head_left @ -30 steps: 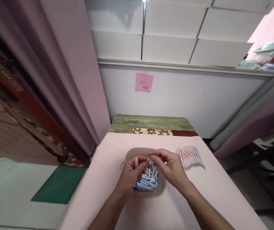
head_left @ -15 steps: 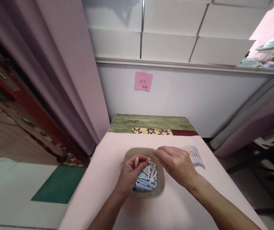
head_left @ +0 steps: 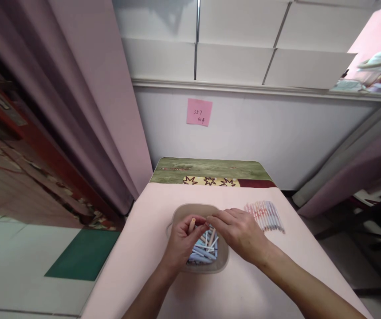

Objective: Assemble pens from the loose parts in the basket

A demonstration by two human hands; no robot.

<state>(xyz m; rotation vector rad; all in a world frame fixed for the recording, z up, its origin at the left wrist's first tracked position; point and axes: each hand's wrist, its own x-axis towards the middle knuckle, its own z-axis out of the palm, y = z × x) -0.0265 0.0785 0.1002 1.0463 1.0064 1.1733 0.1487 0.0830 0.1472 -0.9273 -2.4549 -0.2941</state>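
Over a grey-beige bin [head_left: 223, 257], my left hand [head_left: 182, 239] is closed around a peach tube [head_left: 192, 225] that points upward. The left thumb and fingertips also pinch a small part at the bin's middle, mostly covered now. My right hand [head_left: 241, 230] meets those fingertips from the right, its thumb and fingers pressed together; whatever they hold is too small to name. Blue, white and peach pen parts [head_left: 205, 252] lie loosely in the bin. A row of slim pens [head_left: 270, 217] lies side by side on the cloth to the right of my right hand.
A pale pink cloth [head_left: 150, 230] covers the table, whose green patterned far end [head_left: 210, 166] shows by the wall. A pink note [head_left: 199, 112] is stuck on the wall. Purple curtains [head_left: 87, 88] hang at the left. Dark furniture stands at the right.
My right hand has moved left and down to the left fingertips. The second peach tube end, visible before in the left fingertips, is now hidden. More of the pen row shows.
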